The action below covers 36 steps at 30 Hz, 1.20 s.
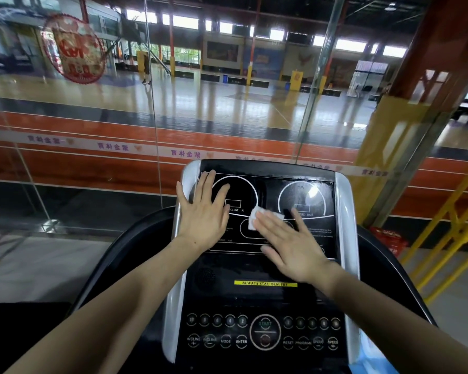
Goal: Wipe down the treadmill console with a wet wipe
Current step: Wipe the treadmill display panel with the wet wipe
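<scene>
Right hand (295, 247) flat, fingers straight, pressing wipe (257, 217) mid-screen; left hand (203, 211) flat bracing console (343, 211). Keep even pressure, overlap passes, cover 2 dials + buttons.

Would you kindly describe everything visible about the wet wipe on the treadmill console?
The wet wipe is a small white sheet, folded or crumpled, thin and cloth-like. It lies flat against the dark display panel of the console, between the two round dials. The right hand presses it with straight fingers, covering its lower right part; only its upper left edge shows. The left hand rests apart from it.
</scene>
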### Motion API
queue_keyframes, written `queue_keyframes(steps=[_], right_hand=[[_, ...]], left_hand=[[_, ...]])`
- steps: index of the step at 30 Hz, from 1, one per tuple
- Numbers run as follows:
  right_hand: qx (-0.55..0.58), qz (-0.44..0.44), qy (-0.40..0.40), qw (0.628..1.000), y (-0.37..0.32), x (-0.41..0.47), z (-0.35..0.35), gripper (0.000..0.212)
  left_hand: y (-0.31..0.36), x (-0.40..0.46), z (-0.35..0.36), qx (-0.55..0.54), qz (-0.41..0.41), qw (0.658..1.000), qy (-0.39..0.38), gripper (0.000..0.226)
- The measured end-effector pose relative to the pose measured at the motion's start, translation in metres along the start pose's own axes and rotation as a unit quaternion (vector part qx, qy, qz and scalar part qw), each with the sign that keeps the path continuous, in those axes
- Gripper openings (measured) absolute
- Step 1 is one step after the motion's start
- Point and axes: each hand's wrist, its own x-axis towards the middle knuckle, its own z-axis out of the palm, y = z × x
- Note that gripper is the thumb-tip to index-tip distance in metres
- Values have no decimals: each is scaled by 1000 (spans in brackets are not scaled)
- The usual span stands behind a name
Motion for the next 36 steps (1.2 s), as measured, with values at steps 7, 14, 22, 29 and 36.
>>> queue_keyframes(steps=[7, 14, 22, 29, 36], right_hand=[[-23, 24, 26, 999, 46, 61, -24, 66], [22, 58, 37, 997, 34, 60, -15, 63], [53, 48, 14, 997, -2, 2, 5, 61], [55, 9, -15, 998, -29, -45, 25, 60], [44, -1, -18, 999, -12, -58, 22, 61]], left_hand=[[-1, 0, 0, -6, 5, 1000, -3, 50], [3, 2, -2, 15, 14, 1000, -14, 52], [5, 3, -3, 11, -1, 1000, -29, 56], [23, -3, -3, 13, 30, 999, -38, 55], [50, -6, 0, 19, 77, 995, -56, 57]])
